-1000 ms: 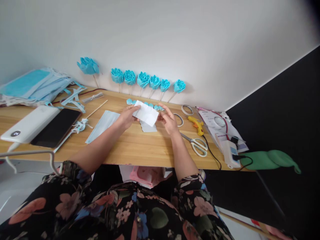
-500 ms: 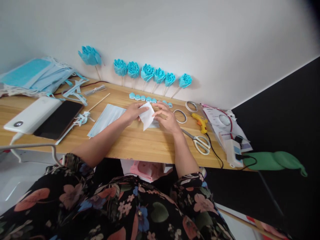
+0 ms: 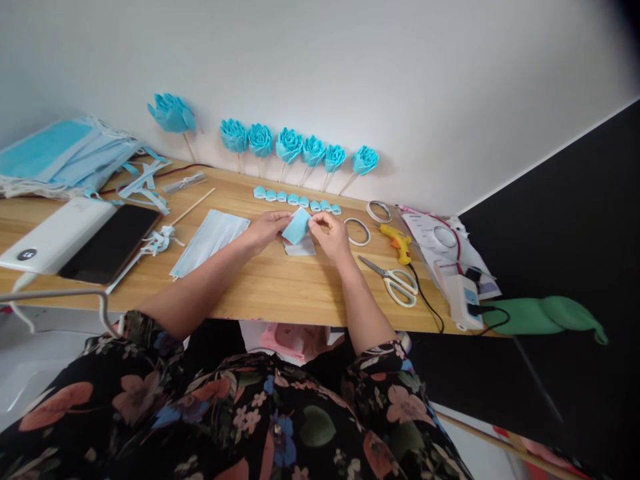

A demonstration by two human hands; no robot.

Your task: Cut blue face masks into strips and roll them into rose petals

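Note:
Between my two hands, a small piece of blue mask fabric (image 3: 297, 226) is held up with its blue face showing. My left hand (image 3: 271, 229) pinches its left side, and my right hand (image 3: 331, 234) pinches its right edge between thumb and finger. A pale cut piece (image 3: 301, 247) lies on the table just below the held one. Behind my hands sits a row of small rolled blue pieces (image 3: 293, 199). Left of my left hand lies a pleated mask (image 3: 213, 241).
Several blue fabric flowers on sticks (image 3: 289, 146) lean against the wall. Rightward are tape rolls (image 3: 367, 241), scissors (image 3: 399, 288), a yellow glue gun (image 3: 399, 243) and a power strip (image 3: 463, 303). Leftward lie stacked masks (image 3: 60, 157), a phone (image 3: 107, 247), a power bank (image 3: 55, 233) and a wooden stick (image 3: 195, 205).
The held fabric piece has turned from its white side to its blue side. My right hand's fingers have closed in to a pinch at its edge. The view has shifted slightly.

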